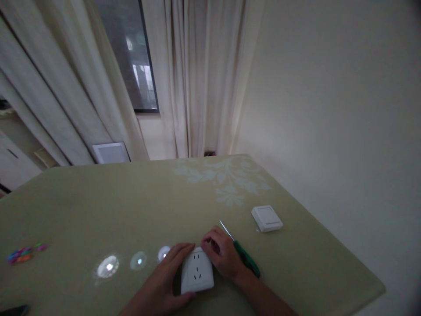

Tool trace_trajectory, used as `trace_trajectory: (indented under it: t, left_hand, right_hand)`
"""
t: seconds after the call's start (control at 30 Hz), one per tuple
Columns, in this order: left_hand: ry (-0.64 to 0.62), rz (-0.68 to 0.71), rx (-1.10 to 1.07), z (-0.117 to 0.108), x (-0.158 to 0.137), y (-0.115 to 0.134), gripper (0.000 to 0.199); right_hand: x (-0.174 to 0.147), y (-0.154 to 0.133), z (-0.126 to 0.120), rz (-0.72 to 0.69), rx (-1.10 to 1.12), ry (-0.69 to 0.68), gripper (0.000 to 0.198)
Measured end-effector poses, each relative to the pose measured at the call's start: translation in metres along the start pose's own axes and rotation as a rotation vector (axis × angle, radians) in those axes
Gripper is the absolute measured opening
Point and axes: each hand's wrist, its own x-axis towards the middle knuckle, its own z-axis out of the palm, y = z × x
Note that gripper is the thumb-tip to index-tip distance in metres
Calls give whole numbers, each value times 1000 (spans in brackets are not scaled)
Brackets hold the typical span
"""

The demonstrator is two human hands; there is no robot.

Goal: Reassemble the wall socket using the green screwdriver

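A white wall socket (197, 268) with slotted holes lies face up near the table's front edge. My left hand (167, 281) grips it from the left, thumb at the lower edge and fingers along the upper left side. At its upper right corner, my right hand (223, 252) has its fingers curled and pinched together against the socket. Whether something small is between those fingertips is hidden. A screwdriver (246, 258) with a green handle lies just right of my right hand, its metal shaft pointing away to the upper left.
Farther right sits a white square switch box (266, 218). Small colourful pieces (21, 254) lie at the far left, and a dark object (15, 310) is in the lower left corner. The table (98, 202) borders a wall (329, 109) on the right and curtains (204, 79) behind.
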Motion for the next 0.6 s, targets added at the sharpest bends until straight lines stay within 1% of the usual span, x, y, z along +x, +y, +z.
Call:
trace_trajectory:
  t: [0.03,0.07,0.13,0.17,0.2,0.23,0.27,0.33,0.4,0.47,0.53,0.6]
  left_hand:
    - [4,8,-4,0,0,-2,98]
    - [15,18,-7,0,1,-3,98]
    - [48,43,-9,-1,3,-3,94]
    - [64,61,-9,-1,3,-3,91]
    - [77,80,-10,0,4,-3,89]
    - [88,100,-14,1,4,-2,88]
    - [102,121,-22,2,3,-2,89]
    - [131,145,-55,6,1,-3,96]
    - [150,152,-77,9,-1,-3,109]
    - [150,169,-27,10,-1,-4,118]
    - [149,201,102,9,0,-5,115]
    - [160,233,239,7,3,-7,105]
  right_hand:
    - [0,-1,-2,-28,14,-34,45]
    - [-2,-1,-5,-58,23,-92,54]
    - [-7,0,-7,-120,1,-252,84]
    - [-11,0,-7,-148,-37,-326,100]
    - [-15,0,-6,-167,-89,-380,111]
    - [-19,0,-4,-180,-144,-411,117]
    - [-23,-2,-3,-186,-195,-421,118]
    - [-28,-8,-7,-176,-277,-406,112]
    - [-30,-16,-22,-152,-336,-349,105]
    - [-30,-20,-53,-105,-392,-205,103]
    - [-32,-15,-93,-20,-477,56,94]
    - [-37,-2,-135,85,-590,337,84]
